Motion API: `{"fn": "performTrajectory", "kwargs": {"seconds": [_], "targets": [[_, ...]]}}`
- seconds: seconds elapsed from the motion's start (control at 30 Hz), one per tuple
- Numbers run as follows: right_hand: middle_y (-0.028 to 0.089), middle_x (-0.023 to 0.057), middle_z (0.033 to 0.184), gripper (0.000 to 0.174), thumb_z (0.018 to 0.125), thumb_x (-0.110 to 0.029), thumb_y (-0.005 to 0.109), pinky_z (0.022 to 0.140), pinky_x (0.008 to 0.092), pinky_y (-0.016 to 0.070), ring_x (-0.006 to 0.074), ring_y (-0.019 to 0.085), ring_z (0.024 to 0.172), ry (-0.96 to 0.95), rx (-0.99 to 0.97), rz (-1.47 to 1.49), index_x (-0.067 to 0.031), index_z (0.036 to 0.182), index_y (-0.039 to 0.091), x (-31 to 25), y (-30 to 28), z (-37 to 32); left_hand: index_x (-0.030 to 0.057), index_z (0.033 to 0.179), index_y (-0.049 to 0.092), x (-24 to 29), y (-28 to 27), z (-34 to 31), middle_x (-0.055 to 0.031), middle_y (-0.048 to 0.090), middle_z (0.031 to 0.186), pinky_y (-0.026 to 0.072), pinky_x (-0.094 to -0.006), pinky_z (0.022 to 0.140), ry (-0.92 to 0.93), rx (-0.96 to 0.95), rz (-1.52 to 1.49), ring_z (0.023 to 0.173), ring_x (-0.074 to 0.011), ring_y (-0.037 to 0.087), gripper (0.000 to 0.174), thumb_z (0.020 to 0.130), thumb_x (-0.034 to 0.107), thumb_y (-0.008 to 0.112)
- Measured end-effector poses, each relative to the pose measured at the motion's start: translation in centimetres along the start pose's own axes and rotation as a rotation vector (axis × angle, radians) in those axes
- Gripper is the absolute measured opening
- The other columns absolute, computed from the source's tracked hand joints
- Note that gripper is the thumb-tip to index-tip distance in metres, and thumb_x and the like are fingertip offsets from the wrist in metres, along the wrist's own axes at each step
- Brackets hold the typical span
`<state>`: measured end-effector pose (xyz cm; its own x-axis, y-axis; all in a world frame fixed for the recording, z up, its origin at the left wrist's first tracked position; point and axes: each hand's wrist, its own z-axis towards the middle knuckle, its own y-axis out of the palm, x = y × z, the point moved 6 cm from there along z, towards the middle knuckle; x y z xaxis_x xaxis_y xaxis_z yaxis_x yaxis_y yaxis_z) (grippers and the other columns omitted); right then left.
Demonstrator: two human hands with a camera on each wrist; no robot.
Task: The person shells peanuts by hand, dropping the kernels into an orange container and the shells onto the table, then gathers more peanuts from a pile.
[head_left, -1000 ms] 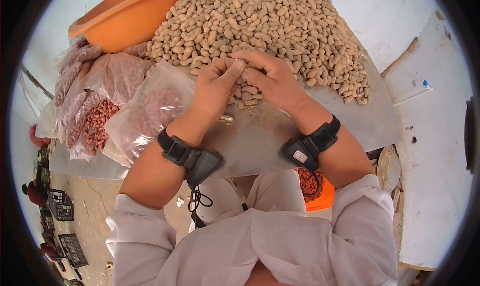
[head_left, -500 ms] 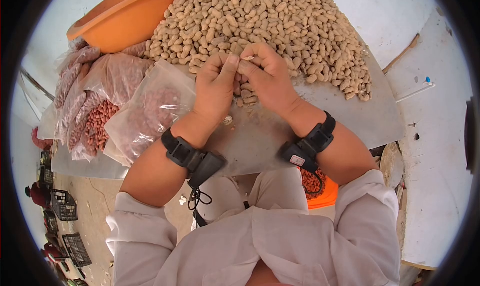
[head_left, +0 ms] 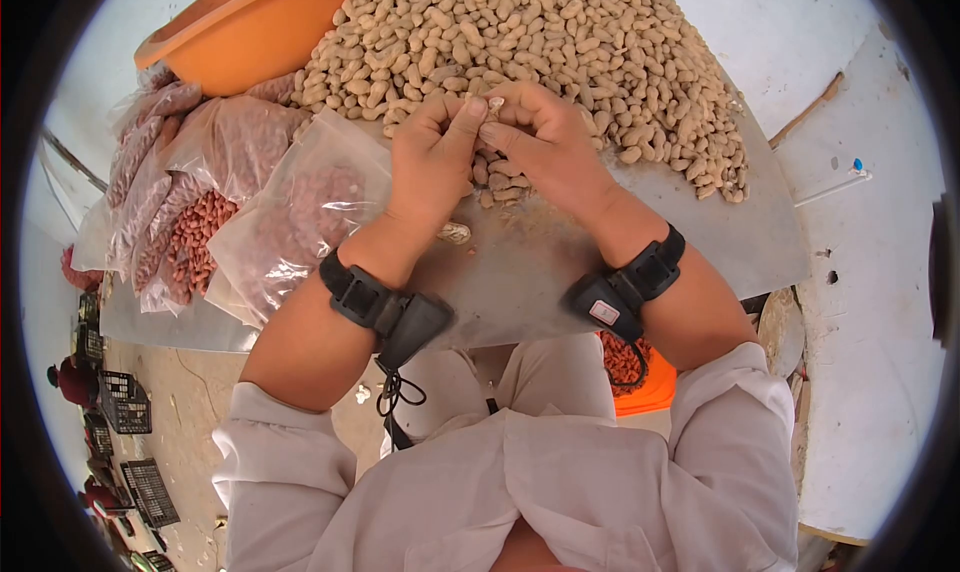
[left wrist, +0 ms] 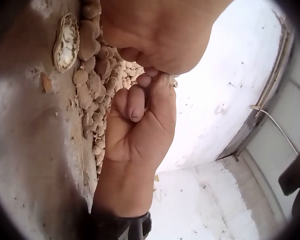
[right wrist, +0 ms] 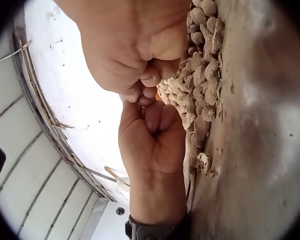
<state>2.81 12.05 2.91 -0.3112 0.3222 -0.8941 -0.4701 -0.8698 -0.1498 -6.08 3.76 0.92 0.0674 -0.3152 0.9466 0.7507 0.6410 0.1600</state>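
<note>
Over the near edge of the peanut heap, my left hand point(head_left: 430, 167) and right hand point(head_left: 555, 157) meet at the fingertips. A pale peanut point(head_left: 495, 104) shows between them, its shell end also poking out past the right thumb in the left wrist view. Curled fingers and thumbs pinch it from both sides, hiding most of it. Below the hands lie several unshelled peanuts point(head_left: 497, 177). An opened peanut shell point(head_left: 455, 233) rests on the grey tabletop point(head_left: 500, 292), near my left wrist.
The big peanut heap point(head_left: 540, 32) covers the table's far side. An orange basin point(head_left: 250, 42) stands back left, beside plastic bags point(head_left: 300, 212) of red peanut kernels. Under the table edge is an orange container point(head_left: 650, 397) holding kernels. Black crates point(head_left: 150, 492) stand on the floor at left.
Both hands have shifted slightly away from my body, fingertips still together. More of the pale peanut shell now shows between the right thumb and fingers.
</note>
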Motion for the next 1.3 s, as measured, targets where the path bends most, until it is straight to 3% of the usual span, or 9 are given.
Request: {"fn": "performTrajectory", "kwargs": {"seconds": [0.17, 0.27, 0.47, 0.57, 0.8, 0.97, 1.07, 1.17, 1.3], "targets": [[0.064, 0.0061, 0.084, 0.018, 0.084, -0.003, 0.057, 0.068, 0.0229, 0.0492, 0.0090, 0.059, 0.078, -0.139, 0.066, -0.247, 0.0007, 0.100, 0.053, -0.3, -0.2, 0.0, 0.0015, 0.084, 0.059, 0.3, -0.1, 0.0, -0.0005, 0.057, 0.069, 0.0390, -0.0186, 0.045, 0.046, -0.012, 0.067, 0.052, -0.0038, 0.047, 0.021, 0.092, 0.021, 0.054], [0.061, 0.0101, 0.074, 0.018, 0.079, -0.011, 0.062, 0.057, 0.0284, 0.0468, 0.0179, 0.060, 0.063, -0.179, 0.170, -0.301, -0.0022, 0.093, 0.055, -0.4, -0.3, -0.1, 0.0017, 0.082, 0.058, 0.2, 0.1, -0.1, -0.0007, 0.056, 0.068, 0.0392, -0.0186, 0.044, 0.035, -0.014, 0.052, 0.052, -0.0043, 0.047, 0.022, 0.092, 0.021, 0.054], [0.060, 0.0104, 0.069, 0.015, 0.080, -0.011, 0.061, 0.054, 0.0300, 0.0455, 0.0193, 0.057, 0.058, -0.202, 0.197, -0.196, -0.0030, 0.088, 0.052, 0.0, 0.1, -0.2, 0.0063, 0.079, 0.056, 0.1, 0.4, -0.3, 0.0052, 0.047, 0.063, 0.0296, -0.0170, 0.044, 0.038, 0.020, 0.007, 0.050, -0.0016, 0.036, 0.023, 0.093, 0.023, 0.052], [0.058, 0.0041, 0.079, 0.008, 0.085, 0.000, 0.054, 0.063, 0.0218, 0.0465, 0.0063, 0.053, 0.071, -0.123, 0.122, -0.304, 0.0010, 0.091, 0.049, -0.8, 0.2, -0.4, 0.0067, 0.079, 0.056, 0.1, 0.5, -0.4, 0.0051, 0.048, 0.064, 0.0297, -0.0171, 0.045, 0.032, -0.003, -0.042, 0.052, -0.0017, 0.036, 0.023, 0.094, 0.023, 0.052], [0.057, 0.0032, 0.076, 0.010, 0.085, -0.005, 0.057, 0.059, 0.0218, 0.0447, 0.0062, 0.052, 0.067, -0.176, 0.119, -0.461, -0.0007, 0.089, 0.050, -2.0, 0.3, -0.6, 0.0034, 0.080, 0.056, -0.7, 0.6, -0.1, 0.0004, 0.053, 0.065, 0.0372, -0.0184, 0.043, 0.003, 0.011, -0.212, 0.050, -0.0043, 0.045, 0.022, 0.093, 0.021, 0.052], [0.056, 0.0029, 0.072, 0.011, 0.084, -0.006, 0.059, 0.056, 0.0222, 0.0434, 0.0070, 0.052, 0.063, -0.157, 0.176, -0.315, -0.0006, 0.091, 0.052, -1.7, 0.1, -0.5, 0.0023, 0.081, 0.056, 0.9, 0.2, -0.5, -0.0003, 0.055, 0.066, 0.0378, -0.0182, 0.042, 0.076, -0.007, -0.032, 0.048, -0.0043, 0.047, 0.020, 0.092, 0.019, 0.054], [0.059, 0.0037, 0.074, 0.010, 0.084, -0.006, 0.059, 0.057, 0.0222, 0.0444, 0.0076, 0.053, 0.064, -0.146, 0.155, -0.454, -0.0004, 0.090, 0.054, -2.2, -0.3, -0.6, 0.0018, 0.083, 0.057, 1.0, 0.1, -0.4, -0.0008, 0.055, 0.066, 0.0386, -0.0181, 0.041, 0.109, 0.010, 0.053, 0.048, -0.0041, 0.047, 0.019, 0.091, 0.019, 0.056], [0.060, 0.0116, 0.065, 0.014, 0.077, -0.010, 0.063, 0.053, 0.0309, 0.0448, 0.0232, 0.058, 0.056, -0.230, 0.196, -0.365, -0.0026, 0.085, 0.055, -1.5, -0.5, -0.4, 0.0015, 0.084, 0.057, 0.9, 0.2, -0.5, -0.0010, 0.056, 0.067, 0.0393, -0.0181, 0.042, 0.075, 0.016, 0.114, 0.048, -0.0039, 0.048, 0.019, 0.090, 0.019, 0.056], [0.059, 0.0120, 0.064, 0.013, 0.076, -0.010, 0.062, 0.053, 0.0321, 0.0450, 0.0246, 0.058, 0.056, -0.200, 0.215, -0.399, -0.0024, 0.084, 0.054, -1.7, -0.5, -0.6, 0.0013, 0.084, 0.058, 0.6, 0.3, -0.4, -0.0007, 0.055, 0.066, 0.0399, -0.0185, 0.043, 0.070, 0.013, 0.110, 0.050, -0.0036, 0.048, 0.019, 0.091, 0.019, 0.056]]}}
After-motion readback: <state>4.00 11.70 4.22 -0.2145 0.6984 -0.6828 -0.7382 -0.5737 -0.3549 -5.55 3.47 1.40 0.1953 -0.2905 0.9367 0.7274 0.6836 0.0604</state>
